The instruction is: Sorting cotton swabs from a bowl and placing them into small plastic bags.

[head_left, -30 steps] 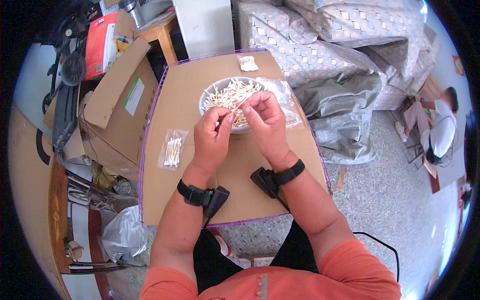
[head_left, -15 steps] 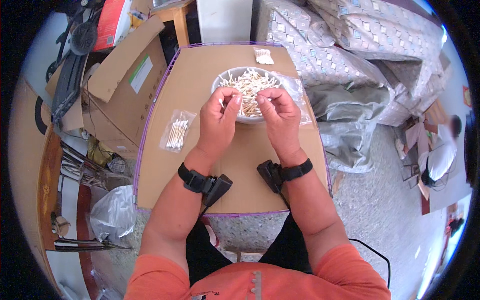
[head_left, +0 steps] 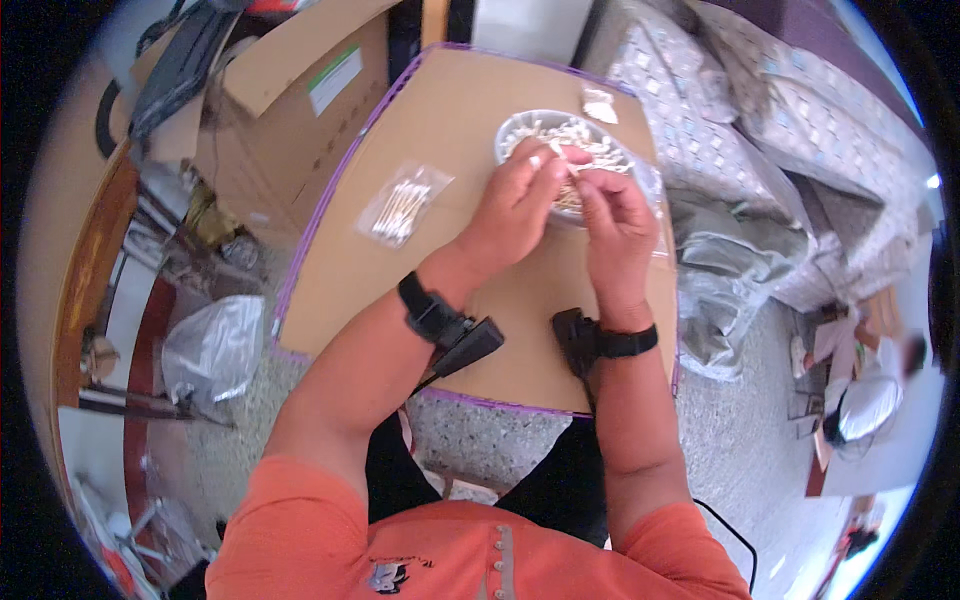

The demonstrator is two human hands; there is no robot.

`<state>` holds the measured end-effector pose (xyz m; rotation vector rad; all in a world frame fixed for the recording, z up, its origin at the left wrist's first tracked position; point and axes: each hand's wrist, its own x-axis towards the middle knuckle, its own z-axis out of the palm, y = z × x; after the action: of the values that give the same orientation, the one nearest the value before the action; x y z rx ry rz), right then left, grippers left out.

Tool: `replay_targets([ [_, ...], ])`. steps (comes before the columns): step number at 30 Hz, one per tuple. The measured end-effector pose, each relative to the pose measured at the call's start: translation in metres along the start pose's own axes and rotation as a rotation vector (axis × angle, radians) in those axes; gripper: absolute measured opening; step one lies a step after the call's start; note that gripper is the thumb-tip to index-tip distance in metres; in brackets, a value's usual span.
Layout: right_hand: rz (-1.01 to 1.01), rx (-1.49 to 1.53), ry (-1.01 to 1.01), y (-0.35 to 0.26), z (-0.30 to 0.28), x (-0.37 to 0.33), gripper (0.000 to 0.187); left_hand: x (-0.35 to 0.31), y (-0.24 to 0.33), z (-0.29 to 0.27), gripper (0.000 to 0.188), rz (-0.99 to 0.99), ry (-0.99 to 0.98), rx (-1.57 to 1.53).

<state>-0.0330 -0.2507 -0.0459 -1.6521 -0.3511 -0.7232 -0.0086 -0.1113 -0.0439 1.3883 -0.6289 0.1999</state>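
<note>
A round white bowl [head_left: 503, 140] heaped with cotton swabs [head_left: 600, 150] stands toward the far right of the cardboard-topped table [head_left: 480, 330]. Over its near side, my left hand [head_left: 515, 200] is closed in a pinch, with white swab tips showing at its fingertips. My right hand [head_left: 618, 215] has come up close beside it, fingers curled and pinched together; what they hold is hidden and blurred. Both hands cover part of the bowl. To the left lies a clear plastic bag [head_left: 405, 205] with a row of swabs inside.
A small packed bundle [head_left: 599, 105] lies behind the bowl, and clear plastic [head_left: 650, 190] rests at its right. A big cardboard box [head_left: 300, 130] stands left of the table. Wrapped patterned furniture [head_left: 680, 110] and grey sacking [head_left: 735, 240] fill the right. Another person [head_left: 868, 400] sits farther off.
My hands, apart over the bowl before, have come together, fingertips nearly meeting. The whole view has turned, so the table and bowl appear farther right and higher.
</note>
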Motion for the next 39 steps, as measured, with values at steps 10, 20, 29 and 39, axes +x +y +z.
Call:
replay_targets([
  [10,-0.144,-0.163,-0.032,0.004,0.002,-0.001,0.009,-0.003,0.0,0.003,0.032,0.254,0.002,0.2],
  [20,-0.187,-0.319,0.072,-0.009,-0.005,0.008,0.006,0.001,-0.003,-0.003,0.036,0.148,0.232,0.007],
  [29,-0.274,-0.752,-0.255,0.005,-0.012,0.006,0.014,0.012,-0.008,-0.026,0.029,0.041,0.45,0.009],
  [39,-0.198,-0.672,-0.215,0.01,-0.013,0.007,0.018,0.006,-0.013,-0.014,0.025,0.036,0.283,0.043],
])
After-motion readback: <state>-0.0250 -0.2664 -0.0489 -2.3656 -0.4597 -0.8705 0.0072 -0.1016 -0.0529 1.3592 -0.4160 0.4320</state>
